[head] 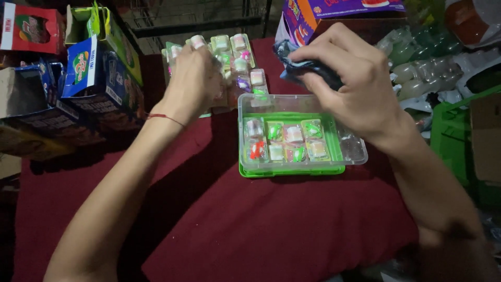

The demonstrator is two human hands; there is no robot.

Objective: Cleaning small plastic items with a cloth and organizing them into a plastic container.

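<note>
One clear tray on a green base, centre of the red cloth; we count eight wrapped candies in it, two rows of four. Our right hand, above its far edge, is closed on one dark rag. Our left hand pinches one candy over blister sheets. Three cartons at left, one purple box behind.

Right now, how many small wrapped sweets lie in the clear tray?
8: in the clear tray on its green base, four sweets along the back row, four along the front row. Glare may hide more.
</note>
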